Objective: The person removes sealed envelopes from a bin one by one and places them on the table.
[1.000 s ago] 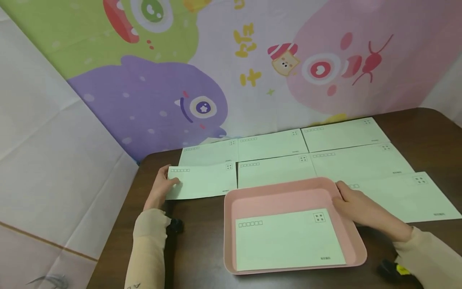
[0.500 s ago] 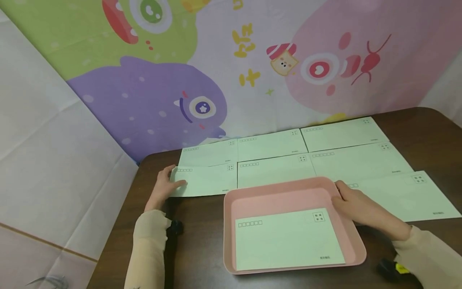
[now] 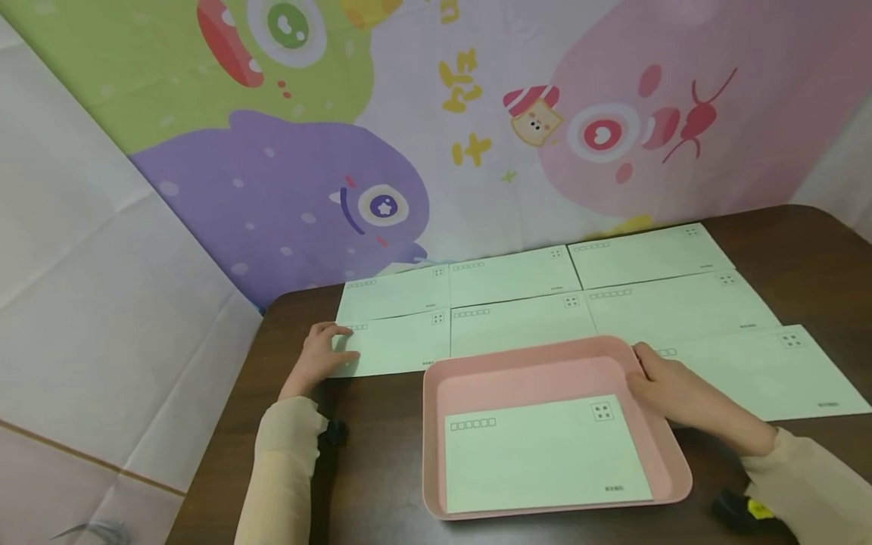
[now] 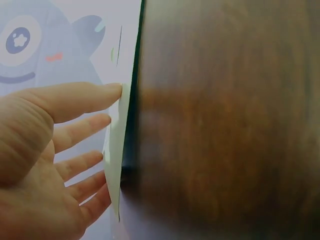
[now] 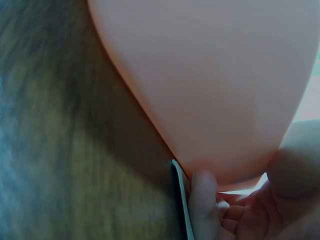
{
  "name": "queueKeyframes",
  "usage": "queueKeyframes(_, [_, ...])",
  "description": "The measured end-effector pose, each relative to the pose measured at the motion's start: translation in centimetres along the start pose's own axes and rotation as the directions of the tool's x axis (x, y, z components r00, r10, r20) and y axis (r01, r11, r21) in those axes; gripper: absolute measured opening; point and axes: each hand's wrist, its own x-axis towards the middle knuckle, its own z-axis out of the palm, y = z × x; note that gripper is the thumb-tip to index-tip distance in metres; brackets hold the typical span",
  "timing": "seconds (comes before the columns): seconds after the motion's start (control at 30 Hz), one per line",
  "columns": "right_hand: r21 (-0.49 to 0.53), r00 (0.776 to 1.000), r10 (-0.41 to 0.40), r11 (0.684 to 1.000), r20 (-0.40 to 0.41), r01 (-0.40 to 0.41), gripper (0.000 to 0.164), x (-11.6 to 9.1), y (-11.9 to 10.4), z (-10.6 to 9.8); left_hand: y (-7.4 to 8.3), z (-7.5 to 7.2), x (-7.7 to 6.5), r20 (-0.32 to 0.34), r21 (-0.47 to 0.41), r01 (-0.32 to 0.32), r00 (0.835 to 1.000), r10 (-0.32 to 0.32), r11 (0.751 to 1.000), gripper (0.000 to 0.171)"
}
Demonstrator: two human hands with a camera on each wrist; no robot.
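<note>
A pale green envelope (image 3: 398,344) lies at the left end of the second row on the table. My left hand (image 3: 319,356) touches its left end, thumb and forefinger spread over the paper. The left wrist view shows the thumb on the envelope's edge (image 4: 119,145) and the other fingers fairly straight along its end. With my right hand (image 3: 671,386) I grip the right side of a pink tray (image 3: 531,375); the thumb is at its wall and the fingers curl underneath. One more envelope (image 3: 538,458) lies face up in the tray.
Several matching envelopes, such as the back right one (image 3: 650,253), lie edge to edge in rows on the dark wooden table (image 3: 368,446). The tray overlaps a front-right envelope (image 3: 763,378). A cartoon-printed cloth (image 3: 477,113) hangs behind the table.
My left hand has shifted right, pushing the envelope rightward in line with the one behind. Its thumb and forefinger now reach further onto the paper. The right hand and tray have stayed put.
</note>
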Motion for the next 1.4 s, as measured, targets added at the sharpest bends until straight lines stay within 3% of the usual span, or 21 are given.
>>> queueKeyframes(0.2, [0.017,1.000,0.000,1.000,0.000,0.000,0.030,0.1,-0.1,-0.1,0.2,0.1,-0.1,0.018,0.033,0.029,0.999,-0.030,0.999,0.046])
queueKeyframes(0.83, [-0.004,1.000,0.003,1.000,-0.001,-0.003,0.032,-0.2,-0.3,0.0,-0.2,0.4,-0.4,0.045,0.017,0.023,0.999,-0.024,1.000,0.049])
queueKeyframes(1.13, [0.000,1.000,-0.002,1.000,-0.001,0.002,0.032,-0.2,-0.2,0.1,0.4,-0.3,0.1,0.046,0.063,0.014,0.999,-0.017,0.998,0.054])
queueKeyframes(1.4, [-0.003,1.000,-0.004,1.000,0.004,0.004,0.031,0.0,-0.1,0.1,2.2,0.0,-1.8,0.012,-0.012,-0.095,0.995,0.095,0.995,0.055])
